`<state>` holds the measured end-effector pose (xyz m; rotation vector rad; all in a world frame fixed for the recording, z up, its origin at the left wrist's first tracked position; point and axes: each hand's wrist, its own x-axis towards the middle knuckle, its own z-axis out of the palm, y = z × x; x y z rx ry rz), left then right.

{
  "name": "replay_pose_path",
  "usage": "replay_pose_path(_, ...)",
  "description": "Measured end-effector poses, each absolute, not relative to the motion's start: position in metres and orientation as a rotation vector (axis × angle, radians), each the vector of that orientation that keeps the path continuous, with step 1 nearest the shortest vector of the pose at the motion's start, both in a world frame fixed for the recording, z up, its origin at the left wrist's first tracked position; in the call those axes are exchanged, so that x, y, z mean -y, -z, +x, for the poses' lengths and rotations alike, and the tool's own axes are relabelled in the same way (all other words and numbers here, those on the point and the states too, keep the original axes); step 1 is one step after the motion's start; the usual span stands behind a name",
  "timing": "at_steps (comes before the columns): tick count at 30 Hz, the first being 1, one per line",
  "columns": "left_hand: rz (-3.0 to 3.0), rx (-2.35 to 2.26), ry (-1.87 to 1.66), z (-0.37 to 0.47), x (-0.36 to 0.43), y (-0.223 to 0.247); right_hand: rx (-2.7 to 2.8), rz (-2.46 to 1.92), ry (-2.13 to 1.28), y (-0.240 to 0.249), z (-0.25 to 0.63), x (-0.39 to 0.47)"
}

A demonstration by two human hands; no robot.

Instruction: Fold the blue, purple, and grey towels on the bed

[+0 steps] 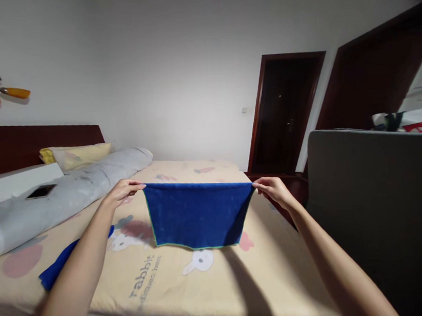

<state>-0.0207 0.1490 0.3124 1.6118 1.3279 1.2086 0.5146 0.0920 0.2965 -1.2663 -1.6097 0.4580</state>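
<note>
A blue cloth (200, 216) with green edging hangs stretched between my two hands over the bed. My left hand (124, 190) pinches its upper left corner. At the upper right corner, my right hand (274, 189) grips it the same way, thumb and fingers closed. The top edge is pulled nearly straight, and the lower edge hangs just above or against the bedsheet; I cannot tell which. Another piece of blue cloth (61, 264) lies on the bed, partly hidden behind my left forearm.
The bed (192, 299) has a cream sheet with rabbit prints. A long grey rolled quilt (90, 190) carries a phone (42, 191) and a white box (24, 180); a yellow pillow (84, 156) lies behind. To the right stands a tall grey panel (373, 204), with a dark door (283, 114) beyond.
</note>
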Motion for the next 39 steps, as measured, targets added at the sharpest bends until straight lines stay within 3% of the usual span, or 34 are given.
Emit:
replay_pose_path(11,1.391,-1.266,-1.191,-0.014,-0.160,-0.301,1.315,-1.230,-0.917,-0.276,0.503,-0.123)
replay_pose_path(23,1.371,-1.208,-1.664,0.022,-0.212,-0.276,1.186,-0.996,-0.602,-0.255,0.492,-0.179)
replay_pose_path(27,1.418,-1.268,-1.687,0.016,-0.180,-0.226,1.265,-1.046,-0.583,-0.223,0.506,-0.148)
replay_pose_path(34,1.533,-1.464,-1.318,0.009,-0.080,-0.093,1.515,-1.282,-0.768,-0.115,0.512,-0.048)
replay_pose_path(39,1.638,-1.545,-1.205,0.006,-0.042,-0.043,1.456,-1.409,-0.863,-0.049,0.497,0.000)
